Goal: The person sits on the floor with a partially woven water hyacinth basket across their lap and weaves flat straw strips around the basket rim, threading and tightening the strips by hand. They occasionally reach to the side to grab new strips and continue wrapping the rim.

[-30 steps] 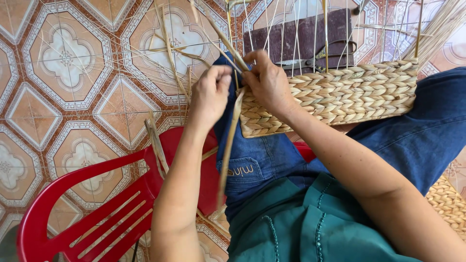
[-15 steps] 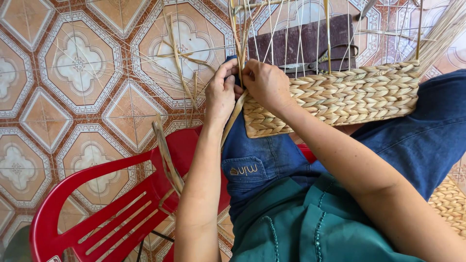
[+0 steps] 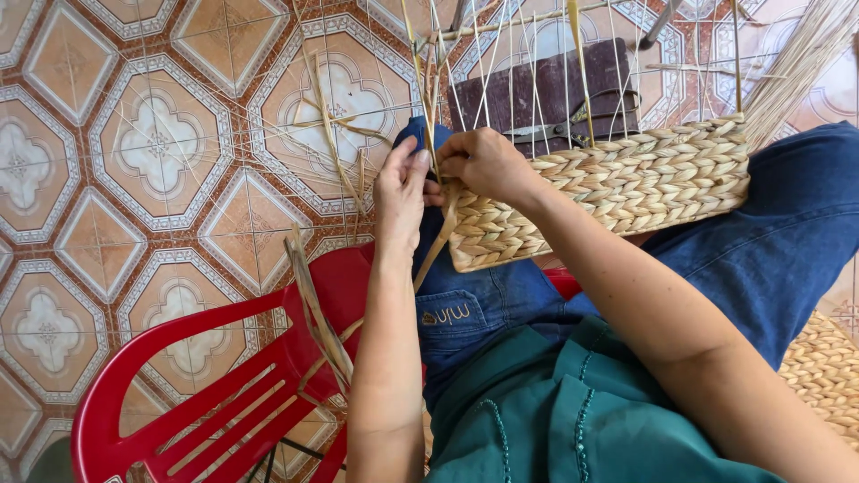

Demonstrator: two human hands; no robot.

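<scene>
A half-woven straw basket [image 3: 626, 188] lies across my lap on my blue jeans [image 3: 501, 304]. Thin upright stakes [image 3: 528, 72] rise from its woven band. My left hand [image 3: 401, 192] and my right hand [image 3: 488, 163] meet at the basket's left corner. Both pinch a flat straw strand [image 3: 438, 246] that hangs down past the corner. The fingertips are partly hidden behind the stakes.
A red plastic chair [image 3: 224, 402] stands at my left with loose straw strips [image 3: 313, 304] lying over it. A dark pad with scissors [image 3: 559, 130] lies behind the basket. Another woven piece [image 3: 828, 367] sits at the right edge. Patterned floor tiles [image 3: 152, 143] lie all around.
My left hand has risen from lower on the strand up to the basket's corner, close to my right hand. The view has shifted slightly right.
</scene>
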